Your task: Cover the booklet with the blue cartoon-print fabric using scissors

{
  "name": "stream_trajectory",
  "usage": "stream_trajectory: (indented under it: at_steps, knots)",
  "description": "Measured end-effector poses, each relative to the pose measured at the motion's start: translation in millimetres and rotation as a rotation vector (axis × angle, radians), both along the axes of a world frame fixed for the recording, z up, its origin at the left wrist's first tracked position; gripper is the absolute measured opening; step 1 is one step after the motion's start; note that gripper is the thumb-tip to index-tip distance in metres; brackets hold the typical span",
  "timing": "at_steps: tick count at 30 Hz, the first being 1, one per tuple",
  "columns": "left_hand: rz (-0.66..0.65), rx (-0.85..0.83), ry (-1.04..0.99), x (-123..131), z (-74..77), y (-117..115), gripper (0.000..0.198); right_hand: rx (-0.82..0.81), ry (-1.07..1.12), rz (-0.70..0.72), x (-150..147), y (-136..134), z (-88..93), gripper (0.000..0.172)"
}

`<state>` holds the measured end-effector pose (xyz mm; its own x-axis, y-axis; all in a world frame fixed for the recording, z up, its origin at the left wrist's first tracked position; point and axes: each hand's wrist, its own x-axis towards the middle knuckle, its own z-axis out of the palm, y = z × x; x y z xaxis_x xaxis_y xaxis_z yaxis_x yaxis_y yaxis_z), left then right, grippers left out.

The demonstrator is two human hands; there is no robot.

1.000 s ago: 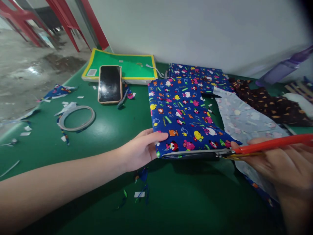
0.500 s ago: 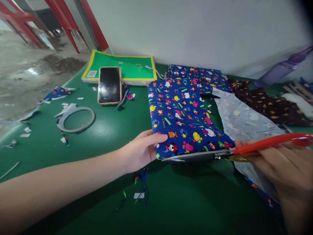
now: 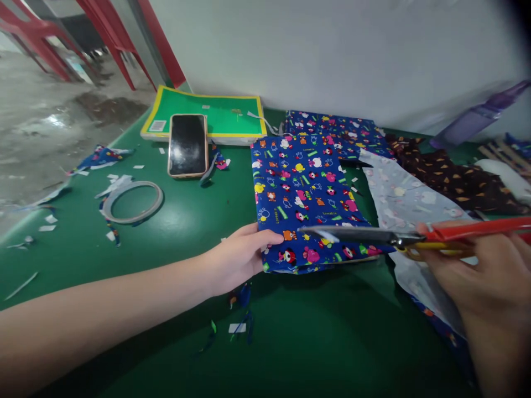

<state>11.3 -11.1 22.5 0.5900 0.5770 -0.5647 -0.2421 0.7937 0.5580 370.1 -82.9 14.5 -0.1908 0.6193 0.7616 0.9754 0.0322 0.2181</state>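
Note:
My left hand [image 3: 249, 251] pinches the lower left corner of a blue fabric piece [image 3: 301, 190] printed with cartoon animals, thumb on top and fingers underneath. My right hand [image 3: 481, 265] grips scissors [image 3: 400, 239] with a red and a yellow handle. Their blades lie above the fabric's lower part, nearly together, tips pointing left towards my left thumb. To the right, a flap of the same fabric [image 3: 409, 185] shows its pale underside and hangs down near my right wrist. Another folded piece of the blue print [image 3: 357, 128] lies behind.
On the green table [image 3: 174, 326] are a phone [image 3: 188, 145] leaning on a green and yellow book [image 3: 219, 113], a tape roll [image 3: 155, 207] and scattered scraps. Dark brown patterned cloth [image 3: 456, 177] and a purple bottle [image 3: 477, 116] stand by the wall at right.
The scissors have risen from the fabric's lower edge to above its printed face. My left hand still holds the corner, almost unmoved.

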Motion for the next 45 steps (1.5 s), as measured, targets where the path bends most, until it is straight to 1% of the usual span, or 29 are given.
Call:
stream_trajectory:
  at_steps: [1, 3, 6, 9, 12, 14, 17, 22, 25, 29, 32, 37, 40, 42, 45]
  knots:
    - [-0.002, 0.003, 0.041, 0.2, 1.5, -0.4, 0.035, 0.039, -0.056, -0.018, -3.0, 2.6, 1.7, 0.028]
    - [-0.022, 0.03, 0.104, -0.7, 3.8, -0.7, 0.032, 0.102, -0.212, -0.01, -11.7, 8.7, 6.7, 0.032]
    - [-0.051, 0.08, 0.164, -4.7, 4.4, 0.3, 0.03, 0.073, -0.245, -0.039, -24.6, 16.2, 12.6, 0.028]
    - [-0.077, 0.102, 0.218, -9.2, 2.6, 1.8, 0.028, -0.033, -0.13, -0.129, -30.9, 18.1, 11.3, 0.023]
    - [-0.114, 0.126, 0.241, -11.6, 0.8, 2.8, 0.027, -0.198, 0.074, -0.234, -31.6, 17.7, 6.1, 0.029]
    - [-0.136, 0.132, 0.229, -12.1, 0.2, 3.3, 0.026, -0.264, 0.16, -0.293, -31.0, 18.3, 3.5, 0.031]
    - [-0.155, 0.127, 0.208, -12.3, -0.7, 4.2, 0.027, -0.287, 0.206, -0.338, -30.2, 20.5, 2.3, 0.034]
    - [-0.149, 0.133, 0.164, -13.1, -2.0, 4.7, 0.027, -0.311, 0.274, -0.385, -31.1, 22.7, 3.6, 0.042]
    - [-0.131, 0.142, 0.177, -13.3, -2.4, 3.1, 0.027, -0.306, 0.283, -0.379, -32.5, 23.3, 4.0, 0.045]
    - [-0.088, 0.161, 0.182, -12.7, -3.7, 0.6, 0.024, -0.295, 0.282, -0.375, -34.2, 24.3, 3.3, 0.045]
    - [-0.082, 0.159, 0.191, -11.8, -1.6, 0.1, 0.024, -0.267, 0.265, -0.344, -33.6, 24.1, 1.8, 0.046]
    - [-0.091, 0.116, 0.228, -10.2, 6.2, 1.6, 0.025, -0.263, 0.222, -0.293, -27.8, 24.5, -0.3, 0.036]
    - [-0.089, 0.1, 0.222, -11.2, 5.8, 2.6, 0.023, -0.255, 0.25, -0.297, -23.1, 27.8, -1.3, 0.031]
    - [-0.064, 0.083, 0.194, -13.0, 2.8, 3.3, 0.018, -0.248, 0.276, -0.301, -20.9, 30.0, -2.1, 0.03]
    - [-0.044, 0.068, 0.145, -16.2, -2.6, 4.7, 0.001, -0.28, 0.329, -0.317, -20.8, 31.2, -2.9, 0.031]
